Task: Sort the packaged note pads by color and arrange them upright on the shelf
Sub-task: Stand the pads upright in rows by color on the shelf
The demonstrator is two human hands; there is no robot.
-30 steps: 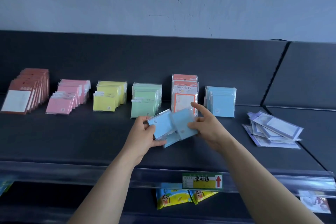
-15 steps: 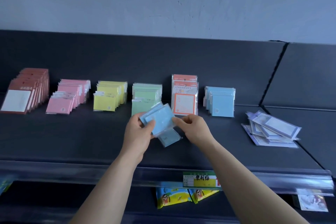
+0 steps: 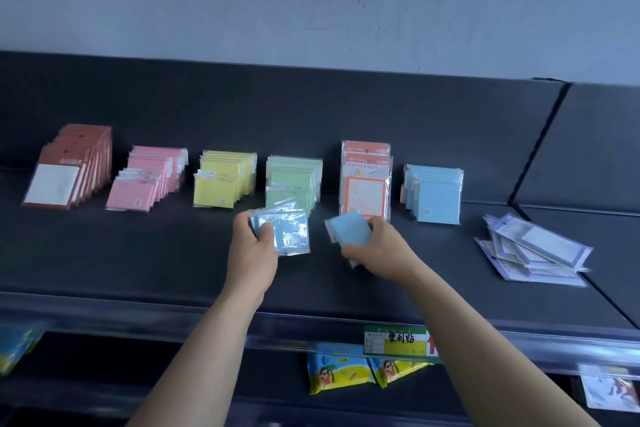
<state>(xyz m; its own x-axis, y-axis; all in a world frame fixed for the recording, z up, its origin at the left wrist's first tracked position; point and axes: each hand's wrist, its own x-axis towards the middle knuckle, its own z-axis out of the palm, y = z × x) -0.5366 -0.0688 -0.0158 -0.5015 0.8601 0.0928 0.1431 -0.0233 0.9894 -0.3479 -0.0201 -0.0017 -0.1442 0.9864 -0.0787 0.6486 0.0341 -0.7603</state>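
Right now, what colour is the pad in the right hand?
The pad is light blue; the head view shows it best.

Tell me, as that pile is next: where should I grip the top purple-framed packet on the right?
Probably pinch the top purple-framed packet at its right corner, coming from the right: it lies flat and skewed, and that corner juts past the packets beneath.

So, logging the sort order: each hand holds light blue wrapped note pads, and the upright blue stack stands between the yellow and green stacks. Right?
No. The head view shows the upright stack of light blue packaged note pads right of the orange-bordered UNIVERSITY packs. The left hand does hold wrapped blue pads, the right hand light blue pads.
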